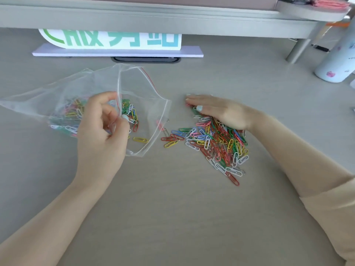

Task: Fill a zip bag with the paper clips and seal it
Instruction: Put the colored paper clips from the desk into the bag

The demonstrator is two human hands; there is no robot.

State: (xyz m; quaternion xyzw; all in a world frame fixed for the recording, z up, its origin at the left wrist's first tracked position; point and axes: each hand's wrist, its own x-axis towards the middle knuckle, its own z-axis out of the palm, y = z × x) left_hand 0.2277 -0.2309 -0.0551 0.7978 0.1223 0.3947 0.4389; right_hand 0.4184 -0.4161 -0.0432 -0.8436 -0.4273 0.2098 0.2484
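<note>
The left hand [101, 131] pinches the near lip of the clear zip bag [63, 96], fingers [107, 100] closed on the plastic, holding the mouth open toward the right. The bag lies near the left edge of the bench [172, 208], with a share of the paper clips [217, 143] already inside; the larger heap sits just right of the mouth, toward the middle of the bench. The right hand [221, 112] lies flat, fingers straight and together, holding nothing, its palm edge against the far side of the heap as if ready to sweep.

Risks, as I judge them: a hard sweep could scatter clips past the mouth, since the lower lip is not flat on the bench everywhere and clips could slide under it. A few loose clips already lie right at the opening. If the pinch slips, the mouth may collapse and block the way in. Any clip caught across the red zip line [151, 81] would later stop the seal closing fully.

The bench top is smooth, pale grey and matt, so clips slide readily. At the far edge runs a raised grey shelf [153, 18] with a white sign [115, 40] in green and blue lettering beneath it. A pale bottle [338, 60] stands at the far right corner.
</note>
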